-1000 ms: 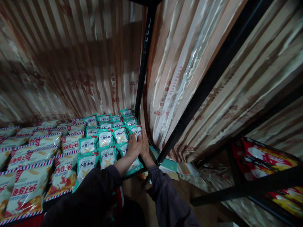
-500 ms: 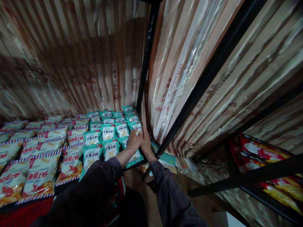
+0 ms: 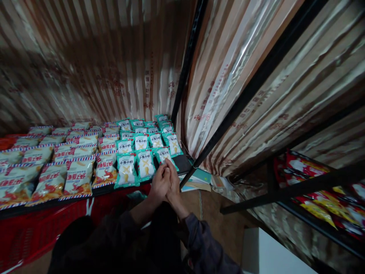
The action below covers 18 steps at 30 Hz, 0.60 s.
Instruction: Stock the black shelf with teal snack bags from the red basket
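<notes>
My left hand (image 3: 159, 185) and my right hand (image 3: 173, 183) are pressed together at the shelf's front edge, fingers closed. Whether anything is between them is hidden. Their fingertips overlap the lower part of a teal-and-white snack bag (image 3: 164, 153) in the front row. Another teal snack bag (image 3: 173, 144) lies just behind it to the right. Further teal bags, such as the front one (image 3: 126, 169) at the left, stand in rows propped on one another. A bare strip of dark shelf (image 3: 184, 164) shows at the right end.
Larger white snack bags (image 3: 78, 177) with striped edges fill the shelf's left part. A red basket (image 3: 25, 239) is below it. Black rack posts (image 3: 225, 127) stand at right, near books (image 3: 201, 176) on the floor, a white box (image 3: 273, 253) and red-yellow packets (image 3: 322, 205).
Both hands have drawn back from the right-hand column toward me and now sit lower, at the shelf edge. The teal bag under them at the front right no longer shows there. The view has shifted.
</notes>
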Each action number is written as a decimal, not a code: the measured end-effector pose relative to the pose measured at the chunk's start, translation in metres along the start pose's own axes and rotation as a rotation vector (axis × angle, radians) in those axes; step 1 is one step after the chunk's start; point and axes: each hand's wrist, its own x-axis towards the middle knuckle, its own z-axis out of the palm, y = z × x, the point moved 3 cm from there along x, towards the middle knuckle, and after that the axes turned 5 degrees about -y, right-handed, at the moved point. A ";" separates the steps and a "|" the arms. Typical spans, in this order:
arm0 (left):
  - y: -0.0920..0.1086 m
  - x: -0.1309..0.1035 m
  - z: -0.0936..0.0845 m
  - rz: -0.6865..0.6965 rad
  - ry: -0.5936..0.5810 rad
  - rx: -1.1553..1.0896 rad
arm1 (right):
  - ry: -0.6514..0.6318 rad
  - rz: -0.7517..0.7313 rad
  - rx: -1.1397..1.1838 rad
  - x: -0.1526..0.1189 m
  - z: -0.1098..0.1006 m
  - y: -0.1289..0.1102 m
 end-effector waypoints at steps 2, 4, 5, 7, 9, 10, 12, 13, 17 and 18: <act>-0.014 -0.024 -0.017 -0.041 0.020 0.055 | -0.062 -0.012 -0.016 -0.027 0.012 -0.006; -0.026 -0.045 -0.033 -0.091 0.019 0.101 | -0.109 -0.013 -0.048 -0.051 0.025 -0.010; -0.031 -0.054 -0.040 -0.118 0.020 0.124 | -0.125 -0.008 -0.066 -0.063 0.031 -0.011; -0.039 -0.070 -0.054 -0.168 0.034 0.168 | -0.161 0.011 -0.095 -0.082 0.045 -0.012; -0.045 -0.082 -0.067 -0.210 0.056 0.204 | -0.211 0.038 -0.111 -0.098 0.059 -0.012; -0.047 -0.087 -0.073 -0.227 0.066 0.216 | -0.239 0.051 -0.118 -0.103 0.066 -0.012; -0.049 -0.093 -0.084 -0.253 0.087 0.227 | -0.276 0.061 -0.134 -0.109 0.076 -0.013; -0.048 -0.094 -0.088 -0.257 0.095 0.228 | -0.278 0.052 -0.140 -0.109 0.078 -0.014; -0.026 -0.083 -0.086 -0.172 0.042 0.196 | -0.211 -0.062 -0.167 -0.088 0.071 -0.024; -0.018 -0.076 -0.081 -0.142 0.022 0.185 | -0.182 -0.089 -0.180 -0.079 0.065 -0.026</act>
